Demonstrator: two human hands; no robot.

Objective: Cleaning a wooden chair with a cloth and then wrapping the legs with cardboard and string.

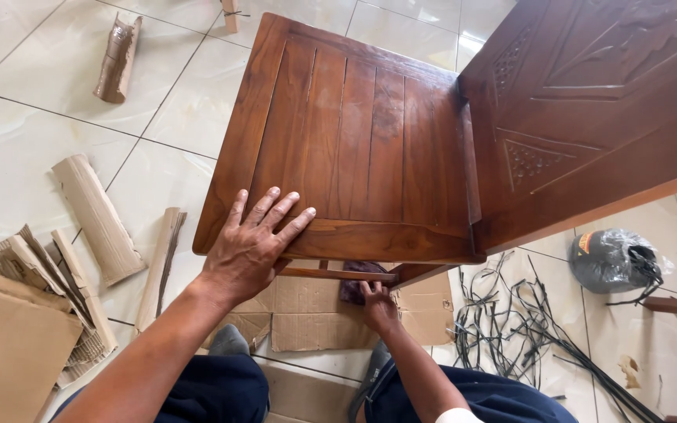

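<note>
So my left hand (254,243) is flat on the front edge of the brown slatted wooden chair seat (354,141), fingers spread apart. My right hand (378,305) is under that seat, fingers pressed on a dark purple rag (352,286), over flattened brown cardboard (307,313).

Left of the fingers, torn cardboard strips (95,215) are scattered over the tiled floor (25,133). A flattened cardboard sheet (307,313) is spread below them. Far right, black straps (511,329) are tangled beside a grey plastic bag (613,258).
</note>
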